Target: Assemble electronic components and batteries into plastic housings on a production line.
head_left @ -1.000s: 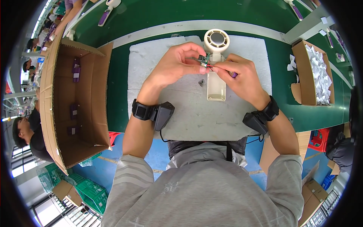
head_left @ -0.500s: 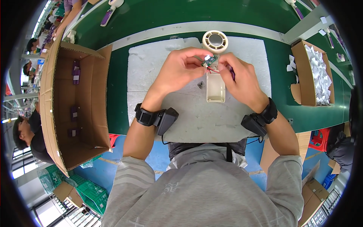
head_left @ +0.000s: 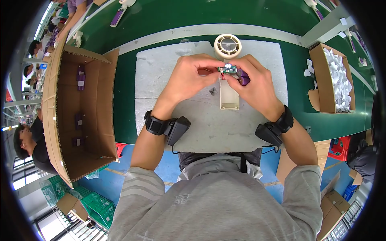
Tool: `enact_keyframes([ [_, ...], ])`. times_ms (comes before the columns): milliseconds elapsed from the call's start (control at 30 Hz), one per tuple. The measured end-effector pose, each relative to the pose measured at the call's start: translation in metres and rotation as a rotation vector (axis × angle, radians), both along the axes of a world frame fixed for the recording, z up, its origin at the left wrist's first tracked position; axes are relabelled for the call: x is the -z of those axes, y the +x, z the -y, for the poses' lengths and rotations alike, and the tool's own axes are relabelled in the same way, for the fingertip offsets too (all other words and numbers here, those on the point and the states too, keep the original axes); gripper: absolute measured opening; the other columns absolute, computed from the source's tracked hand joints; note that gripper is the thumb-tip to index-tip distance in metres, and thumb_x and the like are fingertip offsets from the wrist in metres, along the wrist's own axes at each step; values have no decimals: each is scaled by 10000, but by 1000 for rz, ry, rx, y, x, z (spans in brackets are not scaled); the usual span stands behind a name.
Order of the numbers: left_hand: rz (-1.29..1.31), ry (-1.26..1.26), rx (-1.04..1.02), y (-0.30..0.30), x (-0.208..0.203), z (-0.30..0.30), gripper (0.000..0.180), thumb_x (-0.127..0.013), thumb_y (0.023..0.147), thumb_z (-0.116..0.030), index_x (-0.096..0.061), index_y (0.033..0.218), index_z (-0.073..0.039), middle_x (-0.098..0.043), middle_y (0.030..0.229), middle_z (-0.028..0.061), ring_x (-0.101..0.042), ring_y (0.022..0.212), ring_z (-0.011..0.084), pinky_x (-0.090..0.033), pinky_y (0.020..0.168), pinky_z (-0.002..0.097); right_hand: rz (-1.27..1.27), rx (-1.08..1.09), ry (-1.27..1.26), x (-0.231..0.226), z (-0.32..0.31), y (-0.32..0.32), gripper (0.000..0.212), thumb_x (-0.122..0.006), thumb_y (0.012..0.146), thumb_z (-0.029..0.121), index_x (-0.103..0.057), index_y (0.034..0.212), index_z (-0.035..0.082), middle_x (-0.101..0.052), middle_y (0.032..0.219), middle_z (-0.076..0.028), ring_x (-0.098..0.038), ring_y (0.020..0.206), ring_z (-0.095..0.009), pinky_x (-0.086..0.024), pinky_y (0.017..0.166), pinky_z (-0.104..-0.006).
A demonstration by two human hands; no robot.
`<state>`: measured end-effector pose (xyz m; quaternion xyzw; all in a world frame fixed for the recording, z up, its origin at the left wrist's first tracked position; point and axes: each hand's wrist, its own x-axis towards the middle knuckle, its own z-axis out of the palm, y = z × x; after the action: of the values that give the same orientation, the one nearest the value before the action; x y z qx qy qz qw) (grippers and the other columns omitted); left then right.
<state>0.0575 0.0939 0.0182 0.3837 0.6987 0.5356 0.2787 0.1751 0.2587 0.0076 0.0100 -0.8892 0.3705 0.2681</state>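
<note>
A small green circuit board with thin red wires sits between my two hands. My left hand pinches its left end between thumb and fingers. With thumb and forefinger, my right hand grips its right side. A purple cylindrical battery rests in the right hand's curled fingers. Below the hands lies a cream handheld-fan body, its hollow handle facing up; its round slotted head is beyond my fingertips. Left of the handle, a small dark piece lies on the white foam mat.
A tall cardboard box with several purple batteries stands at the left. To the right, another box holds white paper-like pieces. More fan parts lie on the green bench beyond a pale rail. People sit at the far left.
The circuit board has turned level, and my right hand has closed in on it from the right. The purple battery shows more now. The fan body has shifted slightly.
</note>
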Motion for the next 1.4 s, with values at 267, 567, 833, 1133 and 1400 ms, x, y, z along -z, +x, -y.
enact_keyframes([
  [267,-50,121,-44,3,3,-4,268,-670,773,58,-711,1032,4,-717,899,118,-698,792,152,-573,731,261,-16,48,-15,2,-2,-1,315,-803,728,106,-664,1003,39,-630,836,-76,-589,623,-178,-490,566,-275],
  [567,-161,146,-55,4,6,-6,250,-681,764,47,-715,1008,7,-715,896,129,-709,772,175,-584,714,264,-25,46,-25,0,-3,-1,335,-801,712,79,-715,1034,56,-649,813,-68,-568,606,-141,-477,552,-258],
  [833,-185,95,-31,4,6,-4,236,-659,812,75,-708,1036,20,-693,917,108,-697,829,168,-574,744,265,-58,93,0,4,-1,-4,301,-793,707,64,-731,1001,55,-653,809,-58,-562,604,-120,-466,542,-247],
  [1133,-182,64,-68,17,4,-10,327,-669,790,29,-585,1106,12,-645,868,83,-656,769,162,-547,720,285,70,87,-159,-2,-2,-3,262,-780,749,67,-710,1001,43,-649,804,-59,-567,646,-122,-462,583,-252],
  [1400,-170,-117,-78,27,-2,-14,385,-621,773,25,-509,1133,-53,-597,914,63,-608,781,145,-500,691,281,138,97,-123,-6,-2,1,196,-735,797,62,-694,984,25,-649,812,-64,-560,652,-119,-448,578,-249],
])
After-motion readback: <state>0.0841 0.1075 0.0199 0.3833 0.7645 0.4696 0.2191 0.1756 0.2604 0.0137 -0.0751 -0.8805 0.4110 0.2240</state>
